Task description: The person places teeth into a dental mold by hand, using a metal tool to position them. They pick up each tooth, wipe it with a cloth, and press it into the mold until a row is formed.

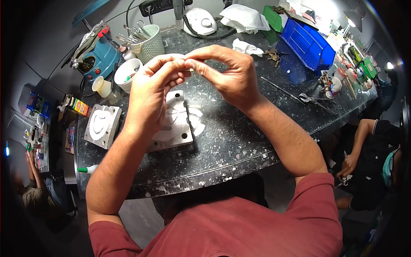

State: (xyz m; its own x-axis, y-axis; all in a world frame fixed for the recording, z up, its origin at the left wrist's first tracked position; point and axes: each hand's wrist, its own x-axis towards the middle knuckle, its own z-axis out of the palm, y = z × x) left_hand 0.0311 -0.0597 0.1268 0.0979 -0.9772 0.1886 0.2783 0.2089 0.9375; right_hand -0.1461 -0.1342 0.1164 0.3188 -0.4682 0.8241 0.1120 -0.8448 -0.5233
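My left hand [152, 88] and my right hand [227, 75] are raised above the dark speckled worktop [231, 141], fingertips pinched together where they meet. Whatever sits between the fingertips is too small to make out. Directly beneath the hands lies a grey metal flask half [175, 128] holding white plaster. A second flask half [102, 125] with a white plaster cast lies to its left.
A white cup [127, 73], a mesh tool holder [152, 43] and a teal machine [96, 53] stand at the back left. A blue bin [308, 43] sits back right, with pliers [314, 100] nearby. Another person [368, 158] sits at the right, a third at the left [34, 188].
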